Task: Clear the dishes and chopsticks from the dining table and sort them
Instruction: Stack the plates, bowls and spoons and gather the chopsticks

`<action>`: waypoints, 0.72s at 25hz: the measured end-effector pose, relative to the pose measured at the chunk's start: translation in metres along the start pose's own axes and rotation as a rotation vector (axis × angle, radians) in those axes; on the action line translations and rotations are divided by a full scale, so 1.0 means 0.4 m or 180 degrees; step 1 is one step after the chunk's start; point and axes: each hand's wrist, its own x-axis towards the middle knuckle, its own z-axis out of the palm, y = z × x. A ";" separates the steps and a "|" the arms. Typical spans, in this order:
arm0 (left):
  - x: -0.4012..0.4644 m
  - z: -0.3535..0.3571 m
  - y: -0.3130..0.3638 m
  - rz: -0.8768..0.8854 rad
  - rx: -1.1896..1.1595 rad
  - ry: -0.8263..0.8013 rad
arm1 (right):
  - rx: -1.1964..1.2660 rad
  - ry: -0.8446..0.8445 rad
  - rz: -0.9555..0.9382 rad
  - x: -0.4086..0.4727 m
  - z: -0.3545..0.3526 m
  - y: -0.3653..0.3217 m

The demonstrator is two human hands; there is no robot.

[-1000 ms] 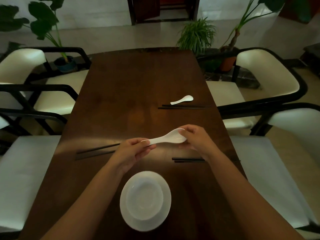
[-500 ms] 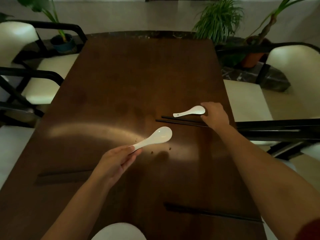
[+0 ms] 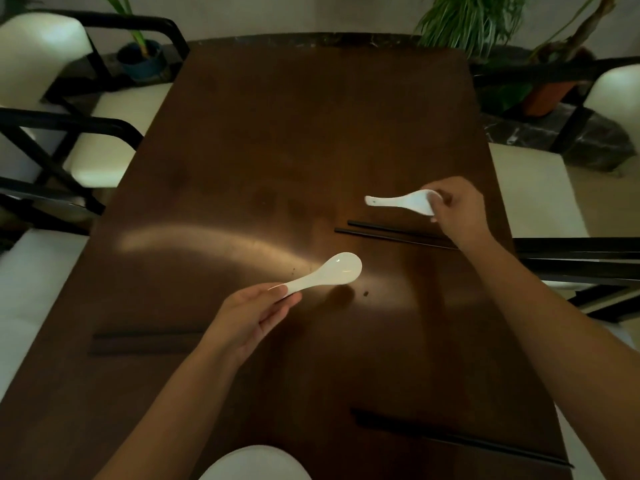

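Observation:
My left hand [image 3: 254,311] grips a white ceramic spoon [image 3: 330,271] by its handle, bowl up, above the middle of the dark wooden table [image 3: 294,140]. My right hand [image 3: 457,211] is closed on the bowl of a second white spoon [image 3: 401,201], lifted just off the table at the right. A pair of black chopsticks [image 3: 384,232] lies right below that spoon. Another black pair [image 3: 450,438] lies at the near right and a third pair [image 3: 145,341] at the near left. The rim of a white plate [image 3: 256,462] shows at the bottom edge.
Cream-cushioned chairs with black frames stand along the left side [image 3: 97,133] and the right side [image 3: 540,188] of the table. Potted plants [image 3: 471,19] stand beyond the far end. A few crumbs [image 3: 365,293] lie near the table's middle.
My right hand left the first spoon, reached to the far right spoon and took hold of its bowl. The left hand kept the first spoon. The view moved forward, leaving the plate mostly out of frame.

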 end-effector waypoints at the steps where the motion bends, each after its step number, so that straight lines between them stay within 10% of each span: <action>1: -0.011 0.000 0.004 0.0010 0.0048 -0.0047 | 0.0899 -0.0165 0.0207 -0.034 -0.022 -0.048; 3: -0.042 -0.002 0.012 0.0021 0.0151 -0.0137 | 0.2062 -0.0536 0.0679 -0.134 -0.053 -0.140; 18: -0.363 -0.142 -0.005 0.0043 -0.0018 -0.0862 | 0.2843 -0.1187 0.1425 -0.575 -0.104 -0.380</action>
